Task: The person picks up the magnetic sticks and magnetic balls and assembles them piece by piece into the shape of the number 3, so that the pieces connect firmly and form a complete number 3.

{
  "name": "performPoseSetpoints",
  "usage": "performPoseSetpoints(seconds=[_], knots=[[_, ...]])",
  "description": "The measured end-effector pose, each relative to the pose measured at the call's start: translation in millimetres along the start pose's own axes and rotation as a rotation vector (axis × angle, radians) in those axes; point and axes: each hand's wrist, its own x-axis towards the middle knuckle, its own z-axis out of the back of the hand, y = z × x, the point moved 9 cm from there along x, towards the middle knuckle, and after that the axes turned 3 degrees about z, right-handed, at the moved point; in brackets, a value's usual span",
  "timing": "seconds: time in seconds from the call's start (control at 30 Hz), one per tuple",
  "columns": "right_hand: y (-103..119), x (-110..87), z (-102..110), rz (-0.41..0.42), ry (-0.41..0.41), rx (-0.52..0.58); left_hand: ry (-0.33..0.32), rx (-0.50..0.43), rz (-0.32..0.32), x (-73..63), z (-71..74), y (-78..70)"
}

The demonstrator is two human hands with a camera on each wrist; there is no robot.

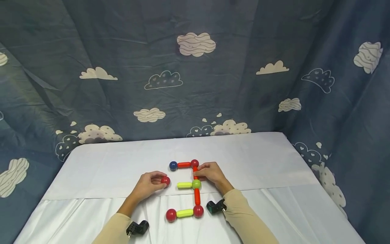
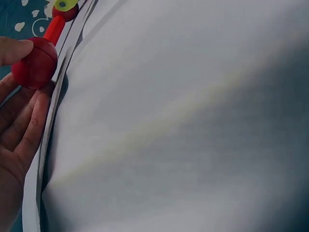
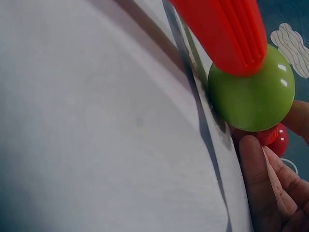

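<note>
A toy build of balls and rods lies on the white table in an E-like outline. Its spine runs from a far red ball (image 1: 194,163) through a green ball (image 1: 196,184) to a near red ball (image 1: 198,211). My right hand (image 1: 211,174) pinches the red rod (image 1: 195,172) just beyond the green ball. Left of the build, my left hand (image 1: 149,184) holds a loose red ball (image 1: 166,181) between thumb and fingers. That ball faces the free end of a yellow-green rod (image 1: 184,185), with a gap between them.
A blue ball (image 1: 173,165) ends the far red rod (image 1: 184,165). At the near side, another red ball (image 1: 171,215) ends a yellow-green rod (image 1: 185,213). A dark cloud-print curtain (image 1: 213,84) hangs behind the white-covered table (image 1: 259,152).
</note>
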Motion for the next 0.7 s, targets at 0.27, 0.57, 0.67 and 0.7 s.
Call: performPoseSetpoints(seconds=[0.27, 0.57, 0.67, 0.7], knots=[[1, 0.4, -1, -0.004, 0.001, -0.018, -0.011, 0.094, 0.000, -2.6, -6.4, -5.9], [-2, 0.1, -1, -0.003, 0.011, 0.006, 0.071, 0.088, -0.033, -3.1, -16.0, -5.2], [-1, 0.1, -1, 0.014, 0.016, 0.025, 0.083, 0.083, -0.056, -4.1, -17.7, -7.1], [0, -0.2, -1, 0.019, 0.018, 0.028, 0.087, 0.079, -0.061, -4.3, -18.4, -7.4]])
